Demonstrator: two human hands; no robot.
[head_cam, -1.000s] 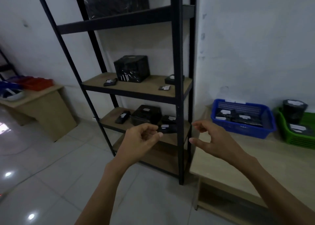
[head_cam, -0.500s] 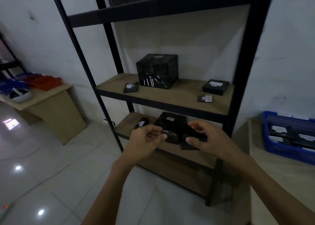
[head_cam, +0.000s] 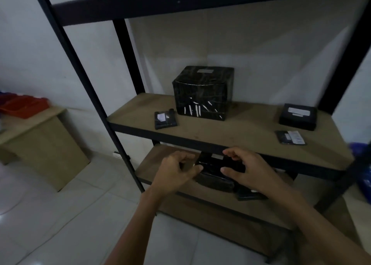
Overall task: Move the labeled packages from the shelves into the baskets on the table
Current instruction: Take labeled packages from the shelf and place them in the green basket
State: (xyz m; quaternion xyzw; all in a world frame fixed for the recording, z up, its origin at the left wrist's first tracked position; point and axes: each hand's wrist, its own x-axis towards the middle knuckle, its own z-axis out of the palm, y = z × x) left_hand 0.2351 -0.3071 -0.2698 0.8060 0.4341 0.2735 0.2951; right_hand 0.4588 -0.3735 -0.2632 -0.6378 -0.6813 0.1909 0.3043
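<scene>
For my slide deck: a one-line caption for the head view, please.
Left hand and right hand reach for a black wrapped package on the lower shelf, beneath the large labeled box.

Left hand (head_cam: 176, 174) loosely curled; right hand (head_cam: 247, 170) likewise.

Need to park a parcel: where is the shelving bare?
The middle shelf is bare between the big box and the flat box, and along its front edge. The lower shelf is crowded: parcels, the left hand, the right hand.

Six packages (head_cam: 203, 92) lie on the shelves (head_cam: 230, 138): four on one, two below. Two hands (head_cam: 174, 172) (head_cam: 247, 170) and one desk (head_cam: 46, 150) show.
</scene>
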